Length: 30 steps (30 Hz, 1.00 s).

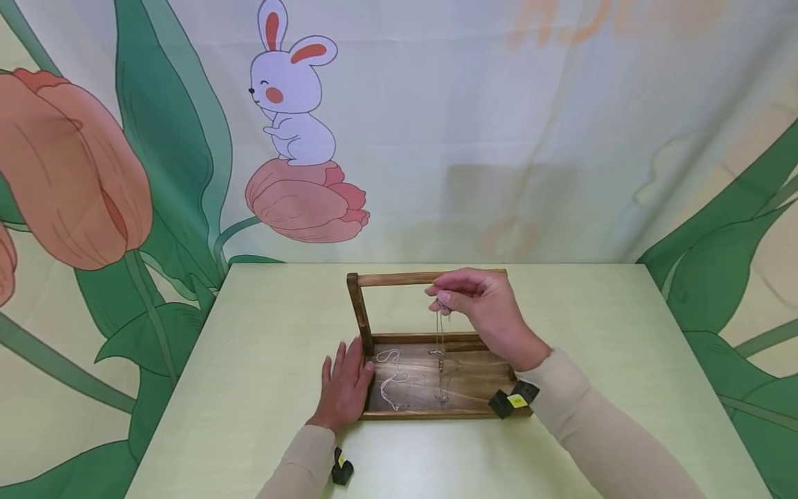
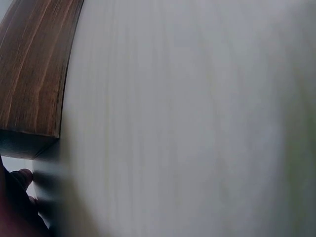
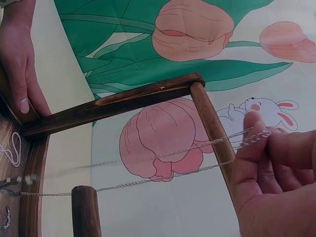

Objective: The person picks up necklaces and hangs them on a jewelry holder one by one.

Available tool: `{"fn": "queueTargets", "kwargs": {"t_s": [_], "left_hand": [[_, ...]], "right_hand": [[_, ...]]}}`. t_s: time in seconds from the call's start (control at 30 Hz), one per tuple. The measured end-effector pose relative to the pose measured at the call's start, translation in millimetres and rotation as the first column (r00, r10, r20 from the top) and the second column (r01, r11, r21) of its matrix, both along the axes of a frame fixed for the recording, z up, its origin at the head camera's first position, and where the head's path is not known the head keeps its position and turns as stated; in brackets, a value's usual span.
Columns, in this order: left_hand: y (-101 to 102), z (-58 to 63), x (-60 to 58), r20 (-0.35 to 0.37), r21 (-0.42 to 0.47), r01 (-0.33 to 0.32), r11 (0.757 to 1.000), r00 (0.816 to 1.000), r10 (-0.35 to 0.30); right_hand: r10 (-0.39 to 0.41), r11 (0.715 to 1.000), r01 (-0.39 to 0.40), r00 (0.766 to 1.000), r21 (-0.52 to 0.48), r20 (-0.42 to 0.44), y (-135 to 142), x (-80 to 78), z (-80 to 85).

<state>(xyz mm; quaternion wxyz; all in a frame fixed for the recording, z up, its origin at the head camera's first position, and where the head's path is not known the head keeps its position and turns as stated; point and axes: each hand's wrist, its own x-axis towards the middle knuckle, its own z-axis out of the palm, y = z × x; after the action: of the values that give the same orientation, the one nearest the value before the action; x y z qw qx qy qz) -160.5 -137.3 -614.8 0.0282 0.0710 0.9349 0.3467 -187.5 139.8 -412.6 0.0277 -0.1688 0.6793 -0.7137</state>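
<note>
My right hand (image 1: 483, 308) is raised over a dark wooden tray (image 1: 430, 416) with a tall handle (image 1: 399, 278). Thumb and fingertips pinch a thin silver chain necklace (image 3: 148, 159), whose strands hang down into the tray. Small dark pieces (image 3: 17, 182) dangle at the necklace's lower end. A white, cord-like necklace (image 1: 393, 378) lies loosely looped in the tray's left part. My left hand (image 1: 343, 388) rests against the tray's left end, fingers extended and thumb by the rim. In the left wrist view, only the tray's wooden end (image 2: 37, 64) and a few fingertips (image 2: 22, 177) show.
The tray stands on a pale table (image 1: 262, 353). Behind it hangs a cloth (image 1: 399, 138) printed with a rabbit and tulips. Black camera blocks sit at the left wrist (image 1: 341, 468) and the right wrist (image 1: 514, 400), the latter overlapping the tray's front right corner.
</note>
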Motion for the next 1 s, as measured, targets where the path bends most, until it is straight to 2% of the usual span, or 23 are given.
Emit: {"fn": "queueTargets", "kwargs": {"t_s": [0.17, 0.33, 0.5, 0.67, 1.0], "left_hand": [[3.4, 0.2, -2.9, 0.0, 0.005, 0.008, 1.0, 1.0, -0.008], [5.8, -0.2, -3.5, 0.011, 0.005, 0.005, 1.0, 1.0, -0.005], [8.6, -0.6, -3.3, 0.001, 0.014, 0.007, 1.0, 1.0, -0.007], [7.8, -2.4, -1.4, 0.006, 0.016, 0.012, 1.0, 1.0, -0.012], [0.9, -1.1, -1.2, -0.003, 0.015, 0.014, 1.0, 1.0, -0.014]], "right_hand": [[0.003, 0.997, -0.012, 0.994, 0.081, 0.105, 0.7, -1.4, 5.8], [0.01, 0.997, -0.024, 0.984, 0.074, 0.178, 2.0, -2.8, 9.6], [-0.032, 0.997, 0.021, 0.99, 0.075, 0.139, 2.7, -5.7, 10.0], [-0.086, 0.989, 0.073, 0.991, 0.126, 0.103, 6.4, -5.9, 10.6], [-0.097, 0.971, 0.074, 0.991, 0.226, 0.091, 22.1, -1.9, 19.8]]}}
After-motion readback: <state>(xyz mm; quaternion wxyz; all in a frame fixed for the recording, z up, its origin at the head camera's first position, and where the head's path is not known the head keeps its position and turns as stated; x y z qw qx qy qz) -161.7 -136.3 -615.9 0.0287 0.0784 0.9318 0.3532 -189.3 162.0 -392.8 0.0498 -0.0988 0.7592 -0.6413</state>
